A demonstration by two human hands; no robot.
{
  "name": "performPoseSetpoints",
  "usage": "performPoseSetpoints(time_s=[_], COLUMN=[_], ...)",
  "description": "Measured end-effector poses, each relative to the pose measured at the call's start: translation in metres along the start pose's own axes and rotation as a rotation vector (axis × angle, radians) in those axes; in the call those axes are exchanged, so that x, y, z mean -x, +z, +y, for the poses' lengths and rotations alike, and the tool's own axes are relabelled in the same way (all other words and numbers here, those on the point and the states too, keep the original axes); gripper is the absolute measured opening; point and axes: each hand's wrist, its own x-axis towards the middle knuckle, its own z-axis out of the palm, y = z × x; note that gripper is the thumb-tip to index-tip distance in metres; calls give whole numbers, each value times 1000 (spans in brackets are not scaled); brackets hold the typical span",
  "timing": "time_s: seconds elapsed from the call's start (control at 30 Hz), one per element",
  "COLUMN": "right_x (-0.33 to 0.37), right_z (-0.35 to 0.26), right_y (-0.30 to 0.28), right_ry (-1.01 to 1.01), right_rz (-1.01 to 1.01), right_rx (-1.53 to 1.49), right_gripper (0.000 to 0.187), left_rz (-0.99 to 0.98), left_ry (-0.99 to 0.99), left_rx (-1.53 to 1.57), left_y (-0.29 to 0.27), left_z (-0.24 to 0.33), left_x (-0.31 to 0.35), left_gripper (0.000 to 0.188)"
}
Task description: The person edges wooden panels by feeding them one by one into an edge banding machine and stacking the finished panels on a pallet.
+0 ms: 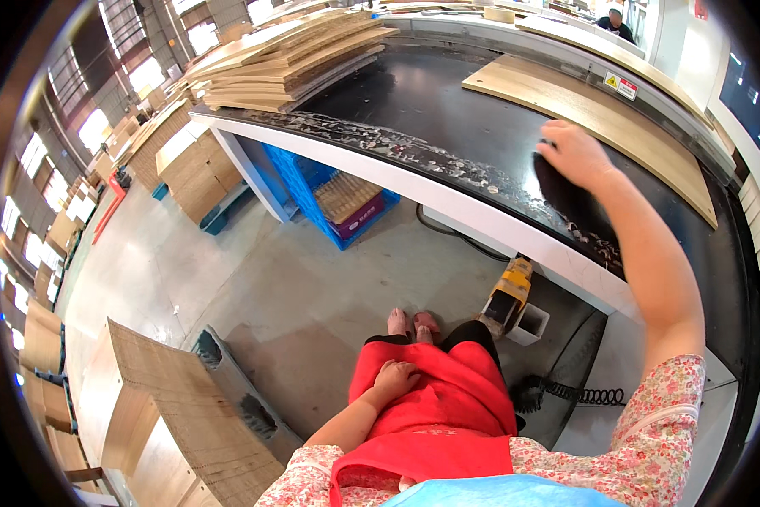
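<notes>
Hanging over the black table (405, 101), the right hand (576, 155) has bent fingers close to a wooden board (606, 120); whether they grip anything cannot be told. The board lies flat along the table's far side. The left hand (394, 379) rests loosely, fingers relaxed, on the red apron (435, 401). Piled boards (287, 66) sit toward the table's left end.

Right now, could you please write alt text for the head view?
The right hand reaches over a black bench, close to a long wooden board, with pale debris scattered near the front edge. The left hand rests on a red apron; stacked wooden panels lie at the bench's left end, and a blue crate stands beneath.
</notes>
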Motion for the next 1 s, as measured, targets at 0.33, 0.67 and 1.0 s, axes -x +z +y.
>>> performPoseSetpoints(time_s=[0.33,0.67,1.0], right_x=[45,78,134], right_z=[129,25,-91], right_y=[-4,-31,-60], right_ry=[341,-245,-443], right_rz=[37,104,56], right_rx=[211,-65,-319], right_gripper=[49,38,30], left_rz=[118,319,348], left_ry=[-116,44,284], left_rx=[462,488,1021], left_y=[-62,-119,-227], left_z=[23,64,167], left_x=[7,-39,-63], left_gripper=[29,20,38])
